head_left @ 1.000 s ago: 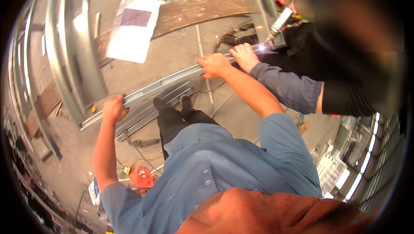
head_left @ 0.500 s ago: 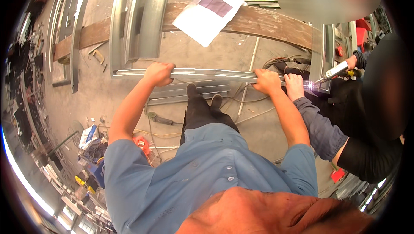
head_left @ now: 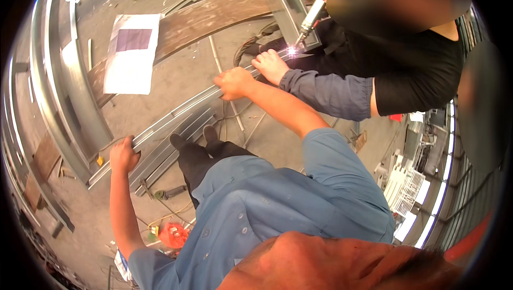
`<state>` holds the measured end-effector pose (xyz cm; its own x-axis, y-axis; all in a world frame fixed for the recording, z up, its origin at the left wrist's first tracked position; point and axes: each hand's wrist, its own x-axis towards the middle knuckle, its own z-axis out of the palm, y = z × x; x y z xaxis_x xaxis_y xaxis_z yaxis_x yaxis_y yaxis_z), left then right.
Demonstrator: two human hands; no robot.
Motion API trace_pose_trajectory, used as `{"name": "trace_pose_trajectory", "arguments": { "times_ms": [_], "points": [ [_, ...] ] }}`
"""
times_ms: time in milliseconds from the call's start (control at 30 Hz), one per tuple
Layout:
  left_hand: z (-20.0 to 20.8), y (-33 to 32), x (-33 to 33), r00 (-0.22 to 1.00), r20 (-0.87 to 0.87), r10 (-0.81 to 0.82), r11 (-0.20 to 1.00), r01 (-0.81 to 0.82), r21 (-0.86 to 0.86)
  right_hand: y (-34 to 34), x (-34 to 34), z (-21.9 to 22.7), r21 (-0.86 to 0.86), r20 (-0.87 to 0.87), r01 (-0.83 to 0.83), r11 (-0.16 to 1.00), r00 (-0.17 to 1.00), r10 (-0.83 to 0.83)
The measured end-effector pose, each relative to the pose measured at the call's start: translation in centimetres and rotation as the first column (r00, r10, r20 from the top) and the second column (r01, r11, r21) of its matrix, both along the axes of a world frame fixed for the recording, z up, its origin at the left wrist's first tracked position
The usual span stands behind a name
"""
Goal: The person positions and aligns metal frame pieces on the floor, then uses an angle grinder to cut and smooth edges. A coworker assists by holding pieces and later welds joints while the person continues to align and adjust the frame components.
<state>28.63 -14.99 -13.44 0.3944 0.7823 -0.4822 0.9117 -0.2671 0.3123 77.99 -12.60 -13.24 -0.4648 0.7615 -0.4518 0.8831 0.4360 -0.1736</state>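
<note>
A long, narrow silvery metal profile (head_left: 177, 117) runs slantwise across the view, from lower left to upper right. My left hand (head_left: 124, 155) is closed around it near its left end. Farther right along the same profile, my right hand (head_left: 235, 83) grips it from above. Right beside that hand, a co-worker's hand (head_left: 271, 65) rests on the profile. The co-worker's other hand holds a silver welding torch (head_left: 311, 20). A bright spark glows at its tip, where the profile meets a wide upright metal channel (head_left: 280, 4).
Long metal channels (head_left: 61, 84) stretch away at left. A white sheet (head_left: 131, 73) with a dark rectangle lies over a brown board (head_left: 219, 15). Below the profile are more metal lengths (head_left: 163, 156), a grinder-like tool (head_left: 170, 193), cables and a red plastic bag (head_left: 173, 235). The co-worker crouches at right.
The view has turned rightward, so the profile now appears slanted and the co-worker shows more fully. Both my hands keep their grip, and the torch spark is lit in both frames.
</note>
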Motion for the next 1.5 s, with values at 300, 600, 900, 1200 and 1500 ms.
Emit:
{"name": "trace_pose_trajectory", "arguments": {
  "times_ms": [300, 600, 900, 1200, 1500],
  "points": [
    [0.9, 0.2, 0.5, 0.998, -0.062, 0.012, 1.0, -0.012, -0.003, -0.1, -0.5, 0.1, -0.057, 0.011, 0.024, 0.998, 1.0, -0.023],
    [0.4, -0.2, 0.2, 1.0, -0.025, -0.01, 0.998, 0.012, 0.063, -0.1, -0.5, 0.9, -0.092, 0.011, 0.063, 0.994, 0.998, -0.062],
    [1.3, 0.3, 0.7, 1.0, -0.001, -0.03, 0.999, 0.03, 0.035, -0.2, -0.3, 0.4, -0.065, 0.01, 0.037, 0.997, 0.999, -0.037],
    [1.3, 0.1, 0.2, 1.0, -0.012, -0.007, 1.0, 0.007, 0.029, -0.3, -0.6, 0.1, -0.003, -0.03, 0.056, 0.998, 0.998, -0.056],
    [2.6, 0.4, 0.9, 0.998, -0.062, 0.016, 0.999, -0.019, -0.043, -0.2, -0.7, 0.5, 0.005, -0.018, 0.063, 0.998, 0.998, -0.063]
  ]
}}
